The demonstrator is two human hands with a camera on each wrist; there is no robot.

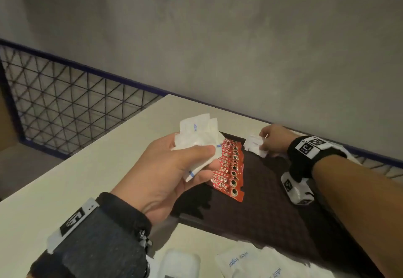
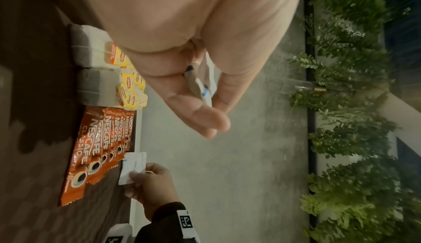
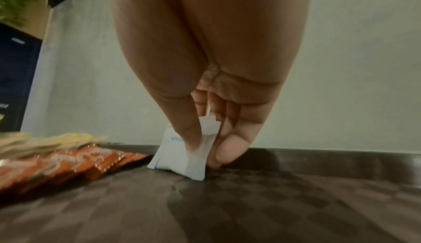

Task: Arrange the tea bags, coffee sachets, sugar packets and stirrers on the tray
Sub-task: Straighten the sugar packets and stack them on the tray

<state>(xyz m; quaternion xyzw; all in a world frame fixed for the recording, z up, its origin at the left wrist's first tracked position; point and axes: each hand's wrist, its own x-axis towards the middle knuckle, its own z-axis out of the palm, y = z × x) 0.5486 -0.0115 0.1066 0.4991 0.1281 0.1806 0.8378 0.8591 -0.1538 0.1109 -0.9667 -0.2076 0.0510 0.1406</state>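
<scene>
My left hand (image 1: 174, 164) grips a bunch of white sugar packets (image 1: 199, 140) above the left edge of the dark brown tray (image 1: 268, 201). A row of red coffee sachets (image 1: 230, 168) lies fanned on the tray. My right hand (image 1: 272, 140) pinches white sugar packets (image 1: 255, 144) at the tray's far edge; in the right wrist view these sugar packets (image 3: 182, 160) stand with their lower edge on the tray (image 3: 250, 202). Two stacks of tea bags (image 2: 102, 70) with yellow tags lie beyond the coffee sachets (image 2: 98, 151) in the left wrist view.
More white sugar packets (image 1: 250, 262) lie on the white table (image 1: 76, 168) near the front edge, beside a white rounded object (image 1: 178, 262). A grey wall (image 1: 239, 38) runs close behind the tray. A wire mesh railing (image 1: 65, 103) stands to the left.
</scene>
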